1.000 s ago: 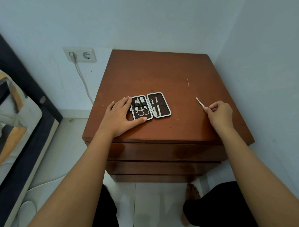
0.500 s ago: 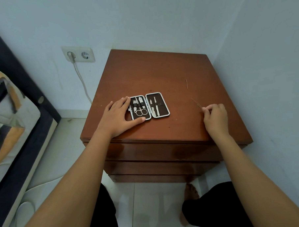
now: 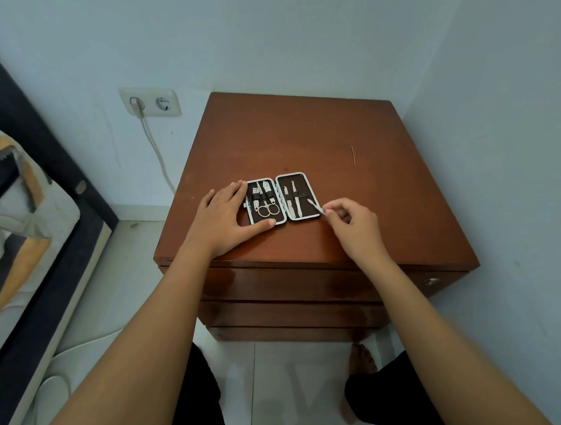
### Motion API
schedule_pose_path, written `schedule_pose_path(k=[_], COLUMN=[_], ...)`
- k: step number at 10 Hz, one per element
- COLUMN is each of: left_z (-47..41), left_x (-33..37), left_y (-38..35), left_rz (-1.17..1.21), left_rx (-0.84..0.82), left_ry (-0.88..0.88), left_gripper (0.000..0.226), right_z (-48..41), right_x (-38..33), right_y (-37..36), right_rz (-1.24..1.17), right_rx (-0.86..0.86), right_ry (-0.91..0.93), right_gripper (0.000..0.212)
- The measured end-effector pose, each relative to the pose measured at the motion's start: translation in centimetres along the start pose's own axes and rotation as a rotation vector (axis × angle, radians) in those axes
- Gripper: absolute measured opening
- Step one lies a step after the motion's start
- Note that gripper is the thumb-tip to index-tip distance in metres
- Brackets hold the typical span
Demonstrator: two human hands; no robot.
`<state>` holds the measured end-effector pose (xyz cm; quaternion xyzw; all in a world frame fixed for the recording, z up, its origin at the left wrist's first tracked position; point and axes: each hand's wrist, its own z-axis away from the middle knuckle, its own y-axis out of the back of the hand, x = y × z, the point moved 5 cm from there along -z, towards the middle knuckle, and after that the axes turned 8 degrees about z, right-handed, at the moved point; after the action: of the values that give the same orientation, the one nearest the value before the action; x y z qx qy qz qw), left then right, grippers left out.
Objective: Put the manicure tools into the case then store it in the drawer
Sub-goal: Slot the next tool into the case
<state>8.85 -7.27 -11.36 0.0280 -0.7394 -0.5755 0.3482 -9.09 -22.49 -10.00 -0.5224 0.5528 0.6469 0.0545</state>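
Observation:
An open manicure case (image 3: 303,183) with a white rim and dark lining lies flat on a brown wooden nightstand (image 3: 301,137). Scissors (image 3: 268,209) and other small tools sit in its left half; two slim tools lie in the right half. My left hand (image 3: 223,218) rests flat against the case's left edge, thumb along its front. My right hand (image 3: 354,228) pinches a thin silver tool (image 3: 316,207), whose tip lies over the right half of the case. Below the top, the drawer fronts (image 3: 292,285) are shut.
The nightstand stands in a corner, walls behind and to the right. A thin pale sliver (image 3: 353,155) lies on the top at the back right. A wall socket with a plugged cable (image 3: 149,104) is at left, a bed (image 3: 22,207) further left. My knees are below.
My right hand has carried the thin silver tool leftward from the nightstand's right side to the case's right half. My left hand has stayed at the case.

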Motion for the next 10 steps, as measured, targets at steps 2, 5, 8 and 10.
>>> schedule_pose_path(k=[2, 5, 8, 10], left_z=[0.0, 0.0, 0.0, 0.0], left_x=[0.1, 0.1, 0.1, 0.1], left_y=[0.0, 0.0, 0.1, 0.1], left_rz=[-0.003, -0.004, -0.002, 0.001], left_rx=[-0.001, -0.003, -0.005, 0.002], left_ry=[-0.002, -0.003, -0.001, -0.002], left_gripper=[0.107, 0.108, 0.106, 0.107], right_z=[0.5, 0.5, 0.7, 0.1], right_x=[-0.7, -1.9, -2.0, -2.3], right_y=[-0.3, -1.3, -1.0, -1.6], right_rz=[0.089, 0.147, 0.164, 0.25], right_rx=[0.038, 0.119, 0.155, 0.124], right_ry=[0.036, 0.011, -0.001, 0.073], right_gripper=[0.012, 0.014, 0.012, 0.021])
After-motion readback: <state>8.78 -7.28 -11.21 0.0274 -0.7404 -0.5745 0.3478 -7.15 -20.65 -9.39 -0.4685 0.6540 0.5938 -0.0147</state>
